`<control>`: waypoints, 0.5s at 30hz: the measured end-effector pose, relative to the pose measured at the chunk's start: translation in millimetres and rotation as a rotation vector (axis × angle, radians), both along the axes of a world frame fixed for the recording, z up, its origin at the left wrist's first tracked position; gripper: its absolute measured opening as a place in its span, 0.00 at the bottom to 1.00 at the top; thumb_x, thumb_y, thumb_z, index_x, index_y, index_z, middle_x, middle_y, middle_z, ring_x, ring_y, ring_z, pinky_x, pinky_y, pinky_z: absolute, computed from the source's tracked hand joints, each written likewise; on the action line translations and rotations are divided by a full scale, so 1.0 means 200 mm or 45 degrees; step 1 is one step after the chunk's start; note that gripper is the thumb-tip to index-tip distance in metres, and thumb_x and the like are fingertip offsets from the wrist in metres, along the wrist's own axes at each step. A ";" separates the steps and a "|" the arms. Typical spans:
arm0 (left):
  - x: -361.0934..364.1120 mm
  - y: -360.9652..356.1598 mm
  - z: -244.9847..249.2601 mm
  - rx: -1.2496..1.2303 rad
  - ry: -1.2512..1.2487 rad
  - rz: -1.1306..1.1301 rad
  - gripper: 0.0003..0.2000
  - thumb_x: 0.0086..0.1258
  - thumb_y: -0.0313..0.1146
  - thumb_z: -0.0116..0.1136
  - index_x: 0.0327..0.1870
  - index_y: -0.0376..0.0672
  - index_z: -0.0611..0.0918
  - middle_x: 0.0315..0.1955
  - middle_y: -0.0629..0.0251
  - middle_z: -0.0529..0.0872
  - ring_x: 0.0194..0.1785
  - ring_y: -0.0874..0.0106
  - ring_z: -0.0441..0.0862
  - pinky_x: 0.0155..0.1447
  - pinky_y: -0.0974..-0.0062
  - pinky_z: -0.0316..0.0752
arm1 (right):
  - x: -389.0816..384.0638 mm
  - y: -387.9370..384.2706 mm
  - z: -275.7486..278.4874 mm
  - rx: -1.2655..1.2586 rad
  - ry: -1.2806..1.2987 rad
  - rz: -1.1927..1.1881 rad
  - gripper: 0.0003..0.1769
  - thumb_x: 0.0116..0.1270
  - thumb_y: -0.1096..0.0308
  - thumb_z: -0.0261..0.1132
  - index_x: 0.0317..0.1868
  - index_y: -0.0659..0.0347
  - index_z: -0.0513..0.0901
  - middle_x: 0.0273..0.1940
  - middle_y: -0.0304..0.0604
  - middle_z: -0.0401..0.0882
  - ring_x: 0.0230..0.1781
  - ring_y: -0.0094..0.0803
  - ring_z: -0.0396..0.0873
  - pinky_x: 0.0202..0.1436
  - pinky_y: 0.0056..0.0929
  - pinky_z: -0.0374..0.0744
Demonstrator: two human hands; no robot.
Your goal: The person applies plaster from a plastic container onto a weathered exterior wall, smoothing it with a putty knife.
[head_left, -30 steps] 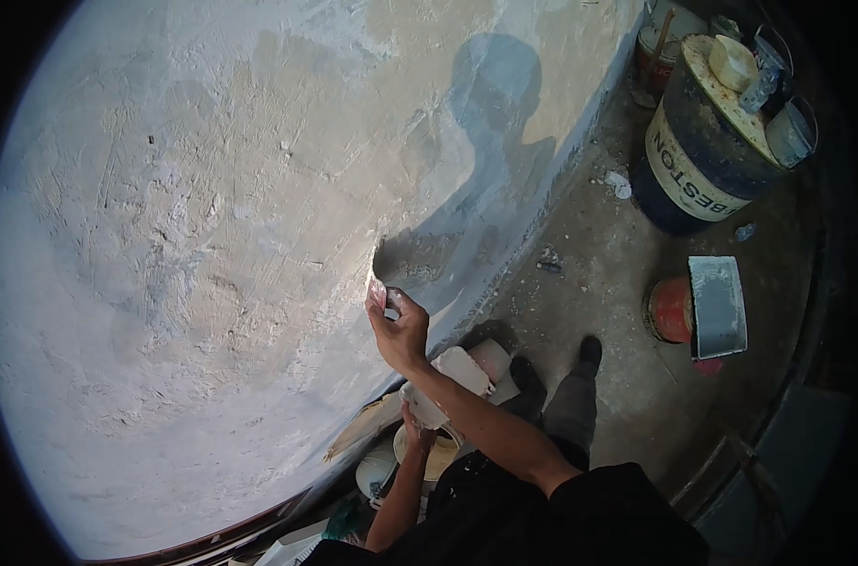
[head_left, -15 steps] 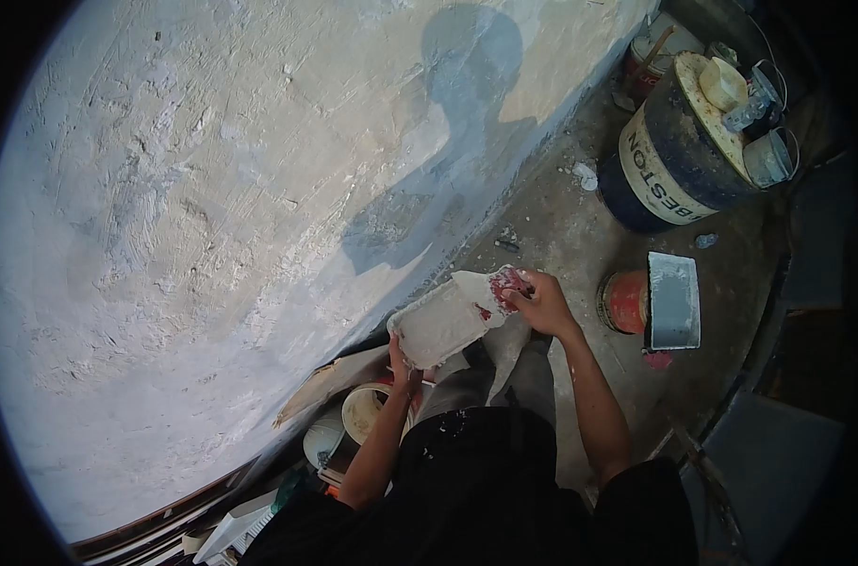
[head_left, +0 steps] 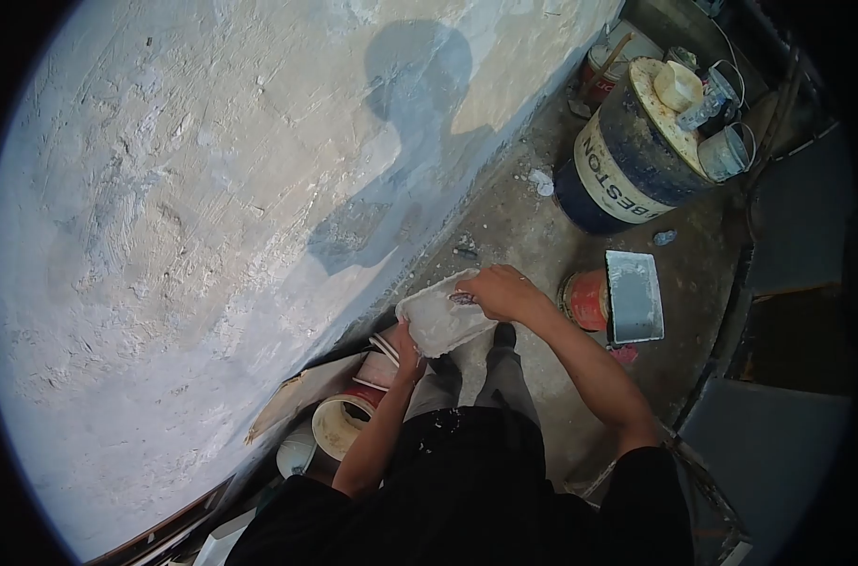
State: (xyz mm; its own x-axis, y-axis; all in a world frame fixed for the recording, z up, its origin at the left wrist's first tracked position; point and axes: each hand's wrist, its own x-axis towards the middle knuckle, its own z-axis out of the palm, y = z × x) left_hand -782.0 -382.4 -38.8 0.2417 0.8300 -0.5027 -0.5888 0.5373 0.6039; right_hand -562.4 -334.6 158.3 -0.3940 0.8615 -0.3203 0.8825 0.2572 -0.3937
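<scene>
A shallow whitish tray is held in front of my legs, beside the rough plastered wall. My left hand grips the tray's lower left edge, fingers partly hidden beneath it. Over the tray's right side, my right hand is closed round the handle of a scraper; only a small dark red part of it shows. The scraper's blade is not clearly visible against the pale tray.
A blue and cream drum carries small pots at the upper right. Below it stands a red bucket beside a grey rectangular container. An open bucket and boards lie left of my legs.
My right hand has moved left over the tray and turned, with the scraper now mostly hidden. The view has shifted, so the drum and buckets appear further left.
</scene>
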 end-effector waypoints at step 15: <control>0.23 -0.02 0.03 0.168 0.037 0.057 0.26 0.78 0.51 0.34 0.63 0.39 0.67 0.56 0.57 0.76 0.58 0.64 0.77 0.63 0.65 0.72 | 0.17 0.10 -0.04 -0.098 0.043 0.051 0.10 0.53 0.70 0.64 0.37 0.61 0.83 0.36 0.56 0.82 0.42 0.54 0.80 0.46 0.47 0.77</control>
State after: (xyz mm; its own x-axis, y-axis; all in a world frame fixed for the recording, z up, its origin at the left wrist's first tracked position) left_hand -736.3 -386.5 -32.1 0.1898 0.8990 -0.3947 -0.5919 0.4255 0.6845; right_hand -527.5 -314.1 150.4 -0.4393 0.8182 -0.3709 0.8580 0.2598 -0.4432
